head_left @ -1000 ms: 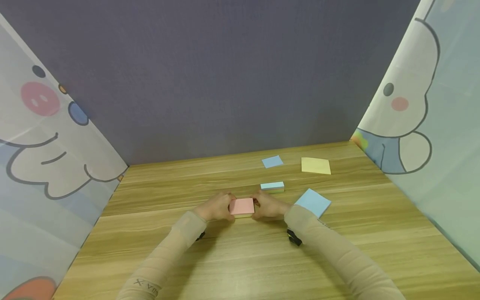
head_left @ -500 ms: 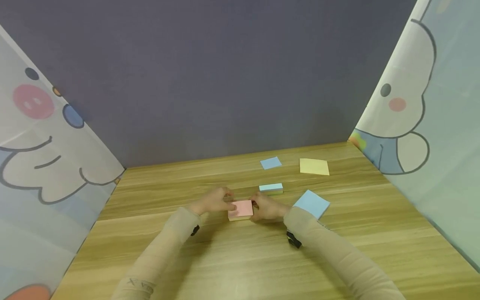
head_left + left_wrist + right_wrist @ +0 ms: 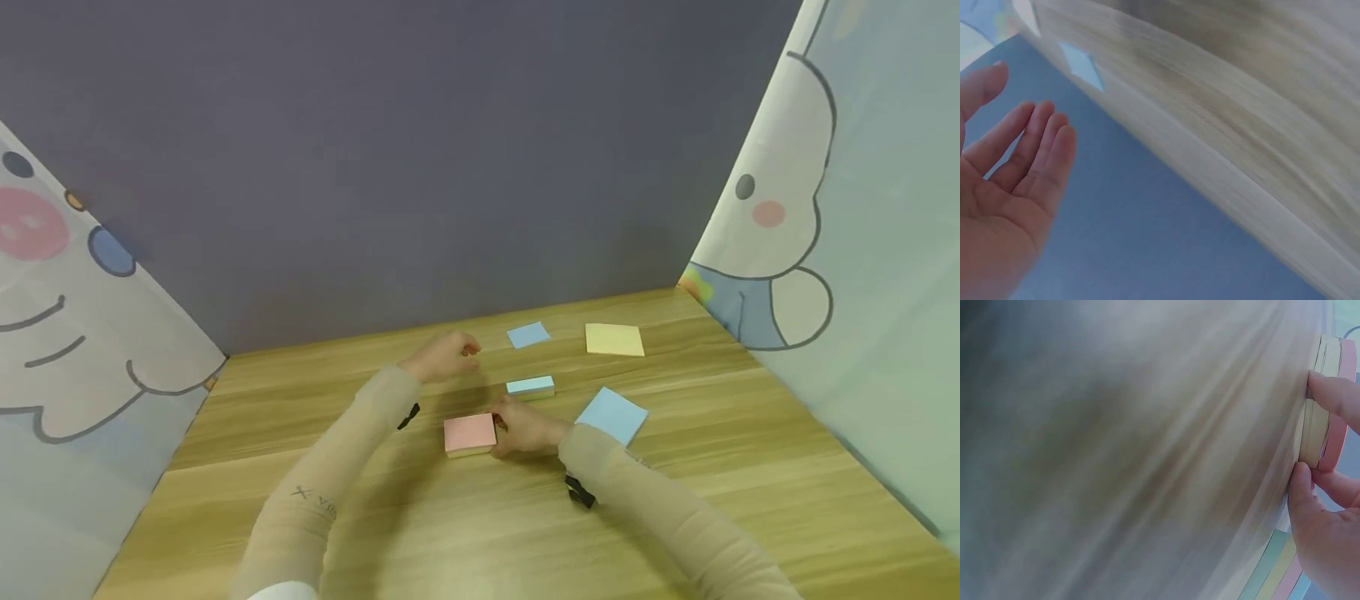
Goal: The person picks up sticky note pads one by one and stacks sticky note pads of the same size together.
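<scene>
A block of sticky notes (image 3: 469, 435) with a pink top over cream layers lies on the wooden table. My right hand (image 3: 525, 429) holds it at its right end; in the right wrist view the thumb (image 3: 1335, 394) lies against the side and the fingers (image 3: 1302, 487) sit at the far corner. My left hand (image 3: 444, 357) is raised off the block, behind it and to the left. It holds nothing. The left wrist view shows its palm (image 3: 1004, 206) with the fingers loosely extended. Just behind the right hand stands a small multicoloured block of notes (image 3: 530, 387), blue on top.
A blue square pad (image 3: 611, 414) lies beside the right wrist. Farther back are a small blue note (image 3: 528, 335) and a yellow pad (image 3: 614, 339). A dark panel (image 3: 450, 167) closes off the table's back edge, with printed cloths at both sides.
My left hand has let go of the pink-topped block and moved up and away toward the back. My right hand stays at the block's right end. The head view has shifted slightly.
</scene>
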Action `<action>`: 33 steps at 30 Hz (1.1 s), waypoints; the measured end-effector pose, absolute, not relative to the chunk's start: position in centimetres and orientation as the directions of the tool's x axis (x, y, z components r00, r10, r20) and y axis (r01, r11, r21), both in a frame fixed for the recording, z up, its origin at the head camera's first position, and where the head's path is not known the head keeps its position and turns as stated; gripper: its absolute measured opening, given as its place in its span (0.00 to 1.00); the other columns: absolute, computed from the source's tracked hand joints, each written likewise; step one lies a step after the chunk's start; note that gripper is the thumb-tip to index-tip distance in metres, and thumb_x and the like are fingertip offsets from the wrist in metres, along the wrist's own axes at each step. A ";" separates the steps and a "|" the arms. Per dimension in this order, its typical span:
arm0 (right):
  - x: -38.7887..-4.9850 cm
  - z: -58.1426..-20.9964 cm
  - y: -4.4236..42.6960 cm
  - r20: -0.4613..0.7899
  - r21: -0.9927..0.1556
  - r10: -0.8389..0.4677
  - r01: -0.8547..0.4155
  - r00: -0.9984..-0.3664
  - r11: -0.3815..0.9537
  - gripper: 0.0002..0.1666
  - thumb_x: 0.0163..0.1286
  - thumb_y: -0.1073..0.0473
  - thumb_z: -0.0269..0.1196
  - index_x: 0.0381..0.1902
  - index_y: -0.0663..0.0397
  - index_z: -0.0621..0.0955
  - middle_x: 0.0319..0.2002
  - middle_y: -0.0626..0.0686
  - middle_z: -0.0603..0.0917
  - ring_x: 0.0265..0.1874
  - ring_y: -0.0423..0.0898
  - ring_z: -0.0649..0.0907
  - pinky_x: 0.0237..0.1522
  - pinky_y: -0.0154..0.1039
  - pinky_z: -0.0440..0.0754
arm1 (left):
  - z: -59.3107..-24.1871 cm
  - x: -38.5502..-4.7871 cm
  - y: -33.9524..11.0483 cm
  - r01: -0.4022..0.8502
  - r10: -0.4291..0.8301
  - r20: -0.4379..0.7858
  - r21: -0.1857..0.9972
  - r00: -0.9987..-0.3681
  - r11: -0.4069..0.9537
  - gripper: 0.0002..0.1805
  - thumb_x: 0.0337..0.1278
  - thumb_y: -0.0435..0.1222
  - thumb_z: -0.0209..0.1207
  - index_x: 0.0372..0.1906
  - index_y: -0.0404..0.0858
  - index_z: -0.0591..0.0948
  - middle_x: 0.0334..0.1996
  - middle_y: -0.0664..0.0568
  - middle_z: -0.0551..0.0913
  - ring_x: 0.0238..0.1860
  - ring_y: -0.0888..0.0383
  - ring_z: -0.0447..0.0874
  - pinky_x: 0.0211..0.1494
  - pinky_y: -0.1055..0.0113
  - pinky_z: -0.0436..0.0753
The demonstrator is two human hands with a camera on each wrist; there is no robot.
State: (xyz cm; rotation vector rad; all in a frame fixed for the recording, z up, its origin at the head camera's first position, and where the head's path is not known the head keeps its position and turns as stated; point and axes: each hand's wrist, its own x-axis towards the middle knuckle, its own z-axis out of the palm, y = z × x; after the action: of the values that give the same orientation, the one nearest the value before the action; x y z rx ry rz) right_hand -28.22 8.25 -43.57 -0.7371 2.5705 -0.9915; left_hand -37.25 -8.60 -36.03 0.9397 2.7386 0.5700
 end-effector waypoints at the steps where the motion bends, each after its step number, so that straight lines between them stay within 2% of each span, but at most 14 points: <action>1: -28.1 -43.6 8.2 -0.086 -0.691 -0.556 -0.352 -0.827 0.631 0.23 0.48 0.63 0.70 0.44 0.61 0.76 0.36 0.51 0.68 0.33 0.43 0.66 0.33 0.32 0.66 | -36.2 -37.7 -8.2 0.542 0.620 -0.058 0.427 -0.782 0.724 0.19 0.57 0.37 0.57 0.53 0.31 0.77 0.51 0.43 0.79 0.52 0.49 0.77 0.54 0.59 0.77; 5: -27.7 -43.9 8.1 -0.109 -0.703 -0.553 -0.330 -0.826 0.630 0.23 0.49 0.62 0.70 0.43 0.60 0.76 0.35 0.51 0.66 0.31 0.42 0.66 0.29 0.31 0.63 | -37.1 -39.3 -6.8 0.515 0.598 -0.086 0.422 -0.797 0.746 0.21 0.57 0.38 0.57 0.54 0.30 0.76 0.52 0.42 0.78 0.56 0.47 0.74 0.60 0.57 0.73; 8: -27.4 -44.0 8.0 -0.116 -0.703 -0.553 -0.325 -0.825 0.633 0.26 0.49 0.61 0.70 0.47 0.62 0.76 0.35 0.50 0.66 0.31 0.42 0.67 0.29 0.30 0.65 | -37.6 -40.1 -5.5 0.482 0.568 -0.125 0.400 -0.814 0.779 0.23 0.57 0.39 0.58 0.56 0.32 0.75 0.54 0.42 0.77 0.58 0.47 0.73 0.62 0.57 0.71; 11: -27.1 -43.9 8.1 -0.105 -0.689 -0.552 -0.339 -0.827 0.641 0.30 0.49 0.61 0.70 0.51 0.65 0.74 0.37 0.50 0.67 0.33 0.41 0.67 0.32 0.29 0.67 | -37.8 -40.8 -4.3 0.475 0.551 -0.148 0.358 -0.821 0.804 0.23 0.57 0.41 0.58 0.55 0.33 0.76 0.54 0.42 0.77 0.55 0.48 0.75 0.58 0.57 0.74; 14: -26.9 -43.7 8.2 -0.093 -0.669 -0.550 -0.357 -0.830 0.651 0.30 0.48 0.61 0.70 0.49 0.66 0.74 0.37 0.49 0.67 0.32 0.41 0.68 0.32 0.29 0.68 | -38.0 -41.3 -3.1 0.455 0.532 -0.182 0.338 -0.827 0.824 0.19 0.57 0.42 0.59 0.48 0.34 0.79 0.49 0.44 0.79 0.47 0.50 0.78 0.48 0.60 0.79; 20: -26.5 -43.5 8.2 -0.091 -0.655 -0.551 -0.368 -0.829 0.660 0.29 0.47 0.61 0.70 0.48 0.64 0.75 0.37 0.49 0.68 0.32 0.40 0.69 0.33 0.29 0.69 | -39.0 -41.7 -1.7 0.300 0.431 -0.261 0.422 -0.864 0.856 0.15 0.49 0.42 0.65 0.39 0.39 0.77 0.51 0.47 0.77 0.47 0.52 0.76 0.46 0.60 0.80; 23: -26.3 -43.5 7.9 -0.094 -0.665 -0.555 -0.363 -0.826 0.653 0.30 0.47 0.61 0.70 0.49 0.64 0.75 0.38 0.49 0.69 0.32 0.40 0.69 0.34 0.29 0.70 | -39.7 -41.9 -1.3 0.308 0.427 -0.263 0.393 -0.865 0.866 0.14 0.48 0.44 0.65 0.32 0.37 0.78 0.44 0.47 0.79 0.38 0.54 0.77 0.40 0.64 0.81; 26: -26.1 -43.5 7.6 -0.100 -0.665 -0.559 -0.363 -0.823 0.653 0.30 0.47 0.61 0.70 0.49 0.64 0.75 0.38 0.49 0.69 0.33 0.40 0.69 0.35 0.28 0.70 | -40.3 -42.2 -0.9 0.328 0.423 -0.246 0.346 -0.872 0.879 0.16 0.47 0.46 0.66 0.29 0.36 0.80 0.39 0.48 0.81 0.32 0.56 0.76 0.36 0.65 0.81; 29: -26.0 -43.4 7.3 -0.100 -0.656 -0.560 -0.369 -0.823 0.659 0.30 0.47 0.60 0.70 0.49 0.64 0.75 0.38 0.47 0.69 0.33 0.39 0.69 0.35 0.28 0.70 | -40.6 -42.5 -0.4 0.329 0.409 -0.224 0.323 -0.885 0.888 0.19 0.44 0.47 0.67 0.32 0.35 0.81 0.41 0.47 0.81 0.35 0.55 0.77 0.41 0.64 0.81; 33: -25.7 -43.4 7.0 -0.093 -0.644 -0.564 -0.383 -0.820 0.663 0.29 0.46 0.60 0.70 0.47 0.64 0.76 0.37 0.47 0.68 0.31 0.37 0.68 0.32 0.26 0.70 | -41.1 -42.8 0.1 0.343 0.407 -0.201 0.290 -0.891 0.893 0.23 0.43 0.48 0.67 0.39 0.34 0.80 0.50 0.44 0.76 0.48 0.51 0.75 0.54 0.62 0.77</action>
State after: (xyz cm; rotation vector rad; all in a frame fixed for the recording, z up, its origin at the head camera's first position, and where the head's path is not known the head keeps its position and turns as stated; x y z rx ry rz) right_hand -25.72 7.00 -43.38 -0.7580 2.5954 -0.9096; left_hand -42.77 0.06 -41.14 0.5652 2.8028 0.3618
